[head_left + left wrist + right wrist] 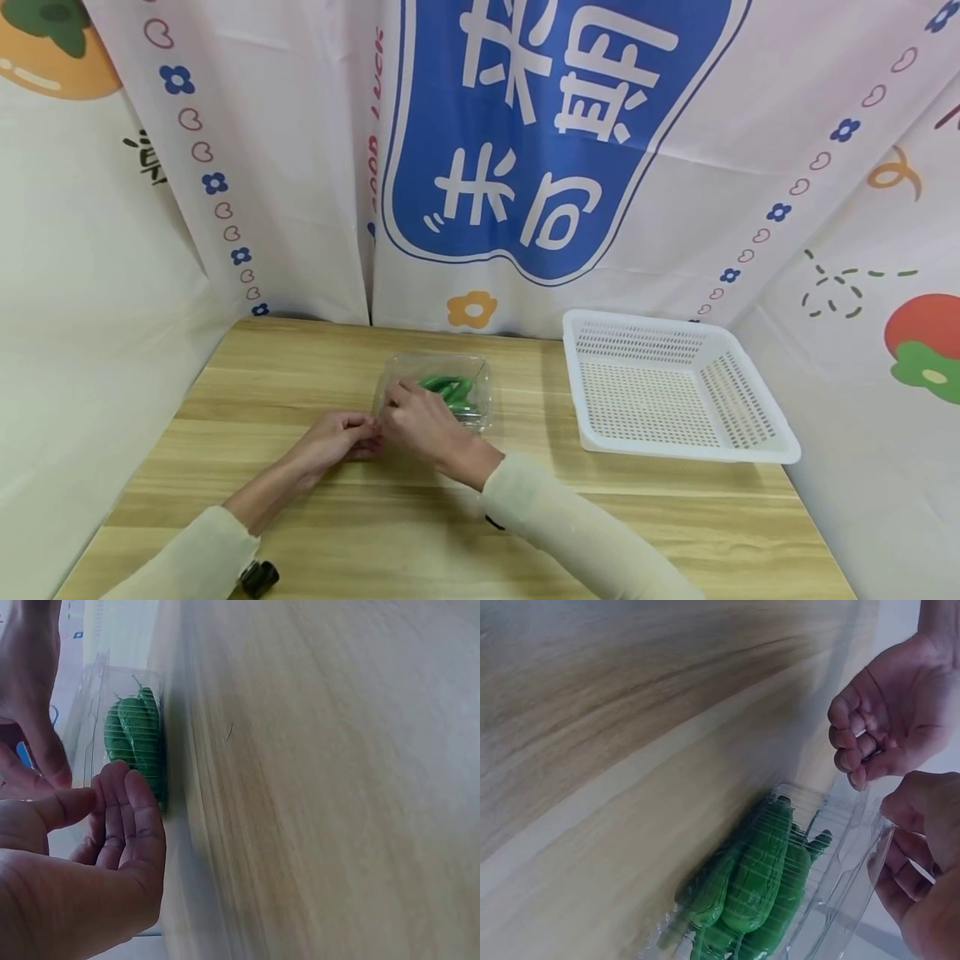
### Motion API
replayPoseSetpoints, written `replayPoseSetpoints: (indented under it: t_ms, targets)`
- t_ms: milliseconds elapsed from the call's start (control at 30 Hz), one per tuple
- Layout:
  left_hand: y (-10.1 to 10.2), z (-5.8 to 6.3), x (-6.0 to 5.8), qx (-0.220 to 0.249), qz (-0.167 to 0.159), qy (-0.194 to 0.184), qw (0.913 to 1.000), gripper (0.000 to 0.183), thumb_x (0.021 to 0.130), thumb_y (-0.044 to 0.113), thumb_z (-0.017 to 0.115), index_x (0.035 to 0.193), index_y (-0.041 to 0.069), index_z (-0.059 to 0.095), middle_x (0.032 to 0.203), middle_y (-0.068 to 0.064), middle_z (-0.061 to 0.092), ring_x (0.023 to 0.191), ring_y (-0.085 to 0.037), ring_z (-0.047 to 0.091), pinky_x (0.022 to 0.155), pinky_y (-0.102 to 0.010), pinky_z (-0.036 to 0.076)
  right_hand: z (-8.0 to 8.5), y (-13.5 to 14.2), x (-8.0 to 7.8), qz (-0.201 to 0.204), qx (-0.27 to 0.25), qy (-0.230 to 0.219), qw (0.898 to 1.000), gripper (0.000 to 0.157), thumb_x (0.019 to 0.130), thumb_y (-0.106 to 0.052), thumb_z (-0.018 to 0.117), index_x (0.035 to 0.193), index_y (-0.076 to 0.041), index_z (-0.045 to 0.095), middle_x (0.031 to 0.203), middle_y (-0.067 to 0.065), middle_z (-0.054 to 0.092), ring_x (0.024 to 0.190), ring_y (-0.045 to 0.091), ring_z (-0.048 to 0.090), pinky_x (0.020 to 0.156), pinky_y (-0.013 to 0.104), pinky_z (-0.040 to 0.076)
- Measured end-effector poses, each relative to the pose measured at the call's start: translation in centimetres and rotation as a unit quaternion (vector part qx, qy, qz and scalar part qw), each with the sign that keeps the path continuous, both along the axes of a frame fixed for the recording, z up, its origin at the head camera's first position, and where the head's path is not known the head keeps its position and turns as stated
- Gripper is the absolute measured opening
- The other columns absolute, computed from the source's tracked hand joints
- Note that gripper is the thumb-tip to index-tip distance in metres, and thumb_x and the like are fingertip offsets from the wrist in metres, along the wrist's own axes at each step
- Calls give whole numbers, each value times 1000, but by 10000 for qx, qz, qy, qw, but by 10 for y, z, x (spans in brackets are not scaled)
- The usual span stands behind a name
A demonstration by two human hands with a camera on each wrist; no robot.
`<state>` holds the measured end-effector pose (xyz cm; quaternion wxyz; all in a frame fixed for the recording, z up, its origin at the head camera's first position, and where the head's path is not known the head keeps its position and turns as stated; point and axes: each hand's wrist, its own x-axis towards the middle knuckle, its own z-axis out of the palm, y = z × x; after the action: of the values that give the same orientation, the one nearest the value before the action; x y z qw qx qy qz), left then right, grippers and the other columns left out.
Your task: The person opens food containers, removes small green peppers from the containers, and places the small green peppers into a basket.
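1. Right hand [426, 423] pinched the clear edge of a plastic box [482, 373], its thumb on one side and its fingers bent round the other; whether that edge belonged to a lid I could not tell.
2. Left hand [341, 440] stood palm up just beside the box's near left corner, fingers loosely bent and thumb close to their tips; I could not tell whether they touched the plastic.
3. Several green peppers [761, 874] lay bunched inside the box, some with their stems showing through its ribbed, see-through wall.
4. The box sat on a wooden table [337, 533], toward the back and near the middle.
5. Well to the right of it stood a white basket [731, 396] with slotted sides.
6. Pale sleeves [570, 529] covered both forearms, and a printed cloth [300, 125] with blue flowers and hearts hung behind the table.
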<state>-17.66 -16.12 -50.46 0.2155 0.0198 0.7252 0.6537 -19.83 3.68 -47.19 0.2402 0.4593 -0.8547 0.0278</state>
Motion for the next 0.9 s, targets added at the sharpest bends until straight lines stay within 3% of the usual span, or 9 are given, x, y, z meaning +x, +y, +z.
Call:
replayPoseSetpoints:
  t_ms: [200, 433, 733, 900]
  targets:
    - [1, 1, 1, -16, 51, -32, 10000, 24, 110, 3, 51, 114, -13, 69, 106, -11, 74, 98, -22, 73, 87, -35, 64, -1, 2, 4, -85, 389, 179, 9990, 18, 102, -9, 69, 93, -16, 83, 101, -1, 68, 93, 14, 62, 76, 22, 59]
    - [1, 2, 0, -129, 76, -29, 9999, 25, 109, 3, 51, 116, -14, 69, 105, -11, 75, 98, -22, 73, 87, -35, 64, 0, 5, 6, -147, 456, 258, 9985, 17, 103, -11, 69, 100, -20, 82, 110, -4, 71, 100, 13, 66, 86, 23, 59]
    - [-4, 4, -1, -417, -112, 43, 9991, 31, 110, 10, 53, 122, -14, 68, 114, -21, 74, 101, -24, 74, 85, -36, 65, 4, 20, 6, -160, -380, -42, 9991, 7, 97, -22, 79, 101, -16, 82, 110, -1, 74, 102, 14, 69, 84, 27, 61]
    - [-15, 9, -5, -1157, -401, 540, 9910, 28, 108, 13, 58, 117, -10, 72, 106, -16, 77, 93, -23, 73, 82, -36, 64, 8, 34, 6, -208, -650, -178, 9975, 13, 94, -20, 82, 104, -12, 81, 109, 1, 75, 103, 15, 71, 88, 28, 62]
